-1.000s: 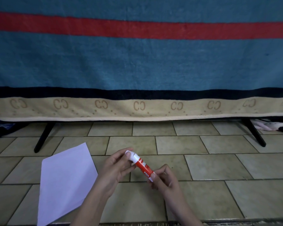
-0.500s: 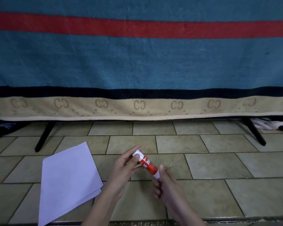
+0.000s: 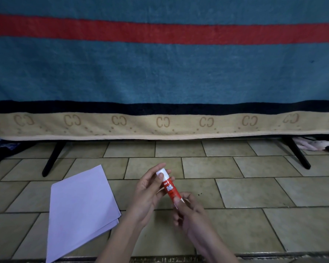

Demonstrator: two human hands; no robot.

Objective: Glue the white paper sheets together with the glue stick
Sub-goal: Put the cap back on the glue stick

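Striped blanket (image 3: 160, 73) over black legs (image 3: 52, 158), tiled floor (image 3: 254, 186)

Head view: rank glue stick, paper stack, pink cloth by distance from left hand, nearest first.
1. Glue stick: held in the left hand, cap end.
2. Paper stack: on the floor, just left of it.
3. Pink cloth: far right, under the blanket edge.

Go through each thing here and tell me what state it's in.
Red glue stick: white cap on, tilted, held at both ends.
Left hand: gripping the cap end.
Right hand: gripping the base.
White paper sheets: stacked flat on the tiled floor, untouched.
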